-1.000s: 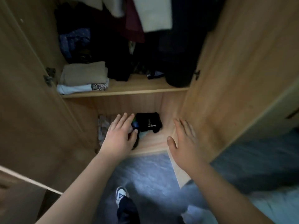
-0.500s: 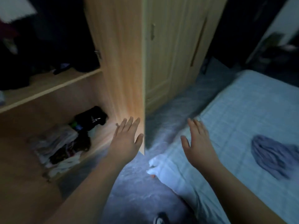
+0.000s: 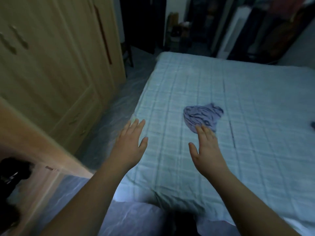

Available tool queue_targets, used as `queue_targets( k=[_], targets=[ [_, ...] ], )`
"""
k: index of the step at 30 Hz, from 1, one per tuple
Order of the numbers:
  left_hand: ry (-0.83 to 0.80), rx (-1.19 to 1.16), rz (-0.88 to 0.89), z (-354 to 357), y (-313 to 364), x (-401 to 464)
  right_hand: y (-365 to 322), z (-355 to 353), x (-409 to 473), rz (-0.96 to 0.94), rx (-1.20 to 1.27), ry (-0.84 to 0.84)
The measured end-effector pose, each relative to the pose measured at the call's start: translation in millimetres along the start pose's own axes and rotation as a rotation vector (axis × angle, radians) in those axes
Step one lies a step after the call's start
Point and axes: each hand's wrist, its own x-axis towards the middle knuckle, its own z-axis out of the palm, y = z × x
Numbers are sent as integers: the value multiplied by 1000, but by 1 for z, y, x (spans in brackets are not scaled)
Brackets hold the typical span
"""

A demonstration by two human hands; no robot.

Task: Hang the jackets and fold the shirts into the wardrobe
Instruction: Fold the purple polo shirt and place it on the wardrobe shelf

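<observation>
A crumpled purple-blue shirt (image 3: 202,117) lies on the pale checked bed (image 3: 247,99). My right hand (image 3: 207,148) hovers flat and empty over the bed, its fingertips just short of the shirt's near edge. My left hand (image 3: 130,144) is spread open and empty above the bed's left edge. The wooden wardrobe (image 3: 56,65) stands at the left with these doors closed. An open wardrobe door (image 3: 42,145) crosses the lower left, with dark clothes (image 3: 12,169) visible beyond it.
A grey floor strip (image 3: 110,113) runs between wardrobe and bed. Dark clutter and hanging garments (image 3: 272,28) fill the far wall. A small dark item (image 3: 313,125) lies at the bed's right edge.
The view has swung right, away from the open wardrobe shelves to the bed. Both open hands moved with it and now reach over the bed toward the shirt.
</observation>
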Motion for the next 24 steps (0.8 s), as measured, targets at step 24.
queue_targets(
  k=[24],
  targets=[
    [-383, -44, 122, 515, 107, 336, 466, 249, 249, 92, 53, -301]
  ],
)
